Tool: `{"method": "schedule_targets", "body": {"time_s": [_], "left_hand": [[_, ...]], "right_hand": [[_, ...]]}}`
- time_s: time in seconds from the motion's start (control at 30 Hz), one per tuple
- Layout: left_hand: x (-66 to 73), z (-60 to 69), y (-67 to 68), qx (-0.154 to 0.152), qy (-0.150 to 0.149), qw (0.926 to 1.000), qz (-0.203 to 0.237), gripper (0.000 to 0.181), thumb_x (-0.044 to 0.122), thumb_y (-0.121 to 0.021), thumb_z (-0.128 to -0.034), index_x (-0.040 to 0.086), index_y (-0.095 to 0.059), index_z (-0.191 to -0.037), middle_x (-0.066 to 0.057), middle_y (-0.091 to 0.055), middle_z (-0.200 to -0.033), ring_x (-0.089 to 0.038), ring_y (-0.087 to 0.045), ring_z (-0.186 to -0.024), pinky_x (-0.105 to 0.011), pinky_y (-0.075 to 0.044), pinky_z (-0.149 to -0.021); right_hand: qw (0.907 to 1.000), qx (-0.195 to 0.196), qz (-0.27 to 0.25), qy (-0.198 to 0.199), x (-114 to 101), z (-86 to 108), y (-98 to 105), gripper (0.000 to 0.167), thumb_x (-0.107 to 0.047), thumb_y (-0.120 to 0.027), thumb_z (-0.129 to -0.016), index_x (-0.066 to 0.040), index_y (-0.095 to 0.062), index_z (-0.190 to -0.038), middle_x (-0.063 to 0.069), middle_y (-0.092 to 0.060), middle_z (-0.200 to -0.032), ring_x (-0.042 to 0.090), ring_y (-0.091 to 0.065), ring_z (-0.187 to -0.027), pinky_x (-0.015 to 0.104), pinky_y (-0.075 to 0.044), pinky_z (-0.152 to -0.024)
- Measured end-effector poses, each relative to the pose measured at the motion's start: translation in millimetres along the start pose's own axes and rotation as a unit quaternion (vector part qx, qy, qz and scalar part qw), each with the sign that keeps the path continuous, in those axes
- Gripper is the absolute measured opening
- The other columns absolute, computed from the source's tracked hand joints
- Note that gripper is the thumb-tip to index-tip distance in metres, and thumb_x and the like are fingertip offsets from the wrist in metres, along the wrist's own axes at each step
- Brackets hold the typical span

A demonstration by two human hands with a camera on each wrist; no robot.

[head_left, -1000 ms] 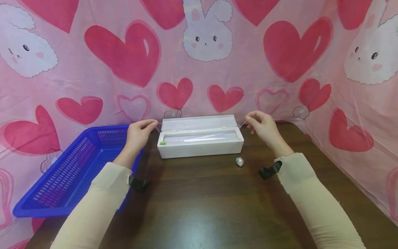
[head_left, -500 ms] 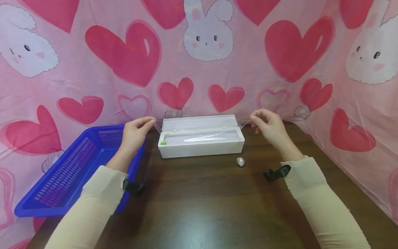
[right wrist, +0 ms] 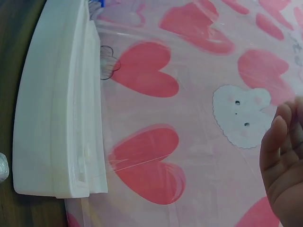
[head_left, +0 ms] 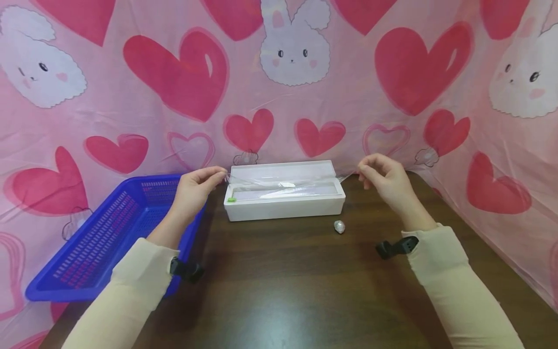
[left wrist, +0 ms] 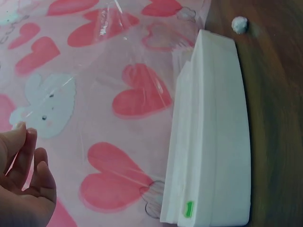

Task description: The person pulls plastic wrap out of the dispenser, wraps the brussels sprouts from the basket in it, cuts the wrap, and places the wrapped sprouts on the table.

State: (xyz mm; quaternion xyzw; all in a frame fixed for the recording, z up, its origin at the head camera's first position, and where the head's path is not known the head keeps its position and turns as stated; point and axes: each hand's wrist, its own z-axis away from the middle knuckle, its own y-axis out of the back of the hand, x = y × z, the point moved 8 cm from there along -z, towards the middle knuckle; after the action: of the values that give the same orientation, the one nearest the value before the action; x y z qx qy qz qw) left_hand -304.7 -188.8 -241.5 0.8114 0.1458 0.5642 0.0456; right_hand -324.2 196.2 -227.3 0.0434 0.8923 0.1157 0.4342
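Note:
A white cling film dispenser box (head_left: 285,210) sits at the back of the table, its lid (head_left: 281,169) raised. At the left end of its front edge is a small green slider (head_left: 232,199). Clear cling film (head_left: 287,185) stretches up out of the box between both hands. My left hand (head_left: 193,191) pinches the film's left corner between thumb and fingertips. On the other side, my right hand (head_left: 388,186) pinches the right corner. The wrist views show the film faintly, with the left hand (left wrist: 28,179) and right hand (right wrist: 286,161) above the box.
A blue perforated basket (head_left: 65,293) stands at the table's left side. A small crumpled silvery ball (head_left: 339,226) lies in front of the box's right end. Behind hangs a pink cloth (head_left: 287,106) with hearts and rabbits. The brown table (head_left: 279,271) extends toward me.
Both hands have lifted the film, which now spans higher above the box opening. The right hand has moved farther right. The box and ball stay in place.

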Motion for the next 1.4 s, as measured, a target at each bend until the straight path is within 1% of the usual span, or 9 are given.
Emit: {"method": "schedule_targets", "body": {"time_s": [0.1, 0.3, 0.63, 0.77, 0.9, 1.07, 1.17, 1.23, 1.4], "left_hand": [[1.8, 5.2, -7.7, -0.023, 0.003, 0.9997, -0.004, 0.036, 0.022, -0.065, -0.0872, -0.006, -0.062, -0.109, 0.016, -0.063, -0.086, -0.007, -0.055, -0.086, -0.024, -0.043, -0.074], [4.6, 17.5, -16.2, -0.054, 0.004, 0.9985, -0.012, 0.034, 0.023, -0.065, -0.0869, -0.003, -0.064, -0.109, 0.010, -0.064, -0.093, -0.009, -0.052, -0.097, -0.027, -0.040, -0.084], [0.6, 46.7, -30.4, -0.120, -0.008, 0.9927, -0.010, 0.024, 0.013, -0.064, -0.0867, -0.006, -0.066, -0.102, 0.002, -0.066, -0.095, -0.009, -0.055, -0.095, -0.025, -0.042, -0.084], [-8.3, 61.7, -37.2, -0.148, 0.000, 0.9889, -0.014, 0.023, 0.013, -0.065, -0.0861, -0.004, -0.067, -0.100, -0.003, -0.066, -0.095, -0.010, -0.057, -0.090, -0.025, -0.044, -0.079], [-20.9, 75.4, -40.1, -0.169, 0.019, 0.9852, -0.020, 0.022, 0.015, -0.066, -0.0856, -0.002, -0.068, -0.099, -0.006, -0.066, -0.093, -0.013, -0.057, -0.087, -0.027, -0.045, -0.076], [-36.8, 89.6, -41.0, -0.198, 0.045, 0.9779, -0.047, 0.023, 0.020, -0.066, -0.0858, 0.002, -0.069, -0.100, -0.006, -0.066, -0.093, -0.018, -0.058, -0.087, -0.031, -0.046, -0.077], [-47.3, 97.8, -40.1, -0.216, 0.064, 0.9723, -0.062, 0.025, 0.023, -0.065, -0.0863, 0.003, -0.069, -0.101, -0.007, -0.066, -0.094, -0.021, -0.058, -0.089, -0.034, -0.046, -0.079], [-53.4, 103.2, -38.9, -0.227, 0.072, 0.9687, -0.069, 0.026, 0.024, -0.065, -0.0867, 0.003, -0.068, -0.101, -0.007, -0.066, -0.095, -0.022, -0.058, -0.090, -0.035, -0.046, -0.079], [-66.7, 113.2, -33.9, -0.234, 0.083, 0.9641, -0.094, 0.027, 0.027, -0.065, -0.0862, 0.004, -0.069, -0.100, -0.005, -0.066, -0.095, -0.020, -0.058, -0.091, -0.036, -0.046, -0.078]], "right_hand": [[0.9996, -0.011, -0.022, 0.013, -2.4, 3.6, 0.7, 0.009, -0.001, -0.057, -0.089, 0.006, -0.056, -0.084, 0.008, -0.055, -0.070, 0.017, -0.050, -0.055, 0.024, -0.044, -0.054], [0.9969, -0.035, -0.058, 0.040, -8.0, 10.4, 2.2, 0.006, 0.004, -0.055, -0.089, 0.004, -0.055, -0.083, 0.009, -0.054, -0.071, 0.018, -0.050, -0.056, 0.022, -0.045, -0.055], [0.9909, -0.082, -0.087, 0.062, -12.7, 26.6, 5.2, 0.009, 0.009, -0.051, -0.089, 0.004, -0.054, -0.083, 0.009, -0.053, -0.070, 0.019, -0.048, -0.057, 0.024, -0.043, -0.053], [0.9832, -0.124, -0.123, 0.055, -6.8, 34.6, 1.4, 0.012, 0.011, -0.047, -0.090, 0.003, -0.054, -0.085, 0.010, -0.052, -0.073, 0.019, -0.049, -0.061, 0.025, -0.045, -0.054], [0.9701, -0.180, -0.157, 0.041, 2.3, 44.3, -2.6, 0.017, 0.013, -0.043, -0.090, 0.002, -0.055, -0.087, 0.010, -0.052, -0.075, 0.019, -0.050, -0.064, 0.028, -0.045, -0.054], [0.9399, -0.286, -0.181, 0.045, 9.8, 59.9, -9.7, 0.024, 0.018, -0.040, -0.088, 0.001, -0.056, -0.090, 0.011, -0.051, -0.076, 0.022, -0.050, -0.066, 0.032, -0.045, -0.057], [0.9271, -0.331, -0.168, 0.050, 13.8, 69.5, -13.5, 0.029, 0.021, -0.040, -0.085, -0.001, -0.058, -0.089, 0.010, -0.050, -0.078, 0.023, -0.049, -0.069, 0.035, -0.043, -0.056], [0.9250, -0.345, -0.155, 0.041, 18.1, 75.0, -14.6, 0.030, 0.021, -0.041, -0.084, -0.003, -0.059, -0.088, 0.010, -0.049, -0.083, 0.023, -0.048, -0.073, 0.037, -0.041, -0.056], [0.9299, -0.349, -0.115, -0.019, 33.8, 86.7, -12.7, 0.025, 0.014, -0.047, -0.086, -0.007, -0.061, -0.088, 0.011, -0.048, -0.104, 0.021, -0.048, -0.090, 0.035, -0.044, -0.064]]}}
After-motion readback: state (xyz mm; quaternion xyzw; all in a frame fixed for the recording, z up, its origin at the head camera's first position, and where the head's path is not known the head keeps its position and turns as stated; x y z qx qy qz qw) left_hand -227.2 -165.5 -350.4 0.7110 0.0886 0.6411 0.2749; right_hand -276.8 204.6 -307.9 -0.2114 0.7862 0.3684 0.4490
